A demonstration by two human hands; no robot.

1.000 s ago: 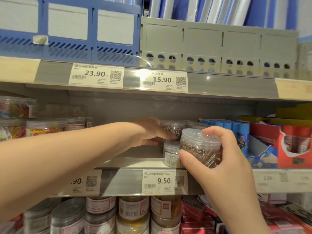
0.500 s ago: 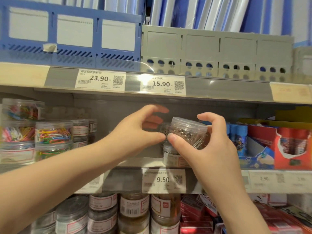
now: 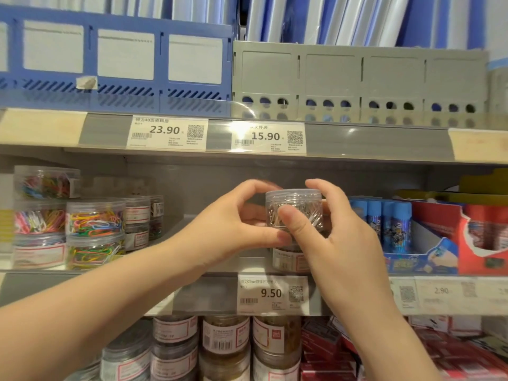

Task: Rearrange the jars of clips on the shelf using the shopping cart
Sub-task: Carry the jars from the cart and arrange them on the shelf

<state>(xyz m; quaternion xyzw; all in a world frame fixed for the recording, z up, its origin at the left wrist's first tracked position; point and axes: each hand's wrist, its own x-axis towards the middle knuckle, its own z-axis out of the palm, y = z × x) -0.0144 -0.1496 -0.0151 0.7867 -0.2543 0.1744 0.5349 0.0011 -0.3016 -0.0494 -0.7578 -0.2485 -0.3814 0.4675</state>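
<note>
the lower jar [image 3: 286, 261] is mostly hidden behind the right hand [image 3: 341, 243], its label unreadable.

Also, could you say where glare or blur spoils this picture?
Head view: glare streaks the clear strip beside the 15.90 price tag; the 2.90 label at right is washed out, blurred; the held jar of silver clips is fairly sharp.

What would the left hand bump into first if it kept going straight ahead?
The jar of silver clips: the left hand points rightward at it, fingers curled round it. Just past the jar is the right hand, gripping the other side.
</note>
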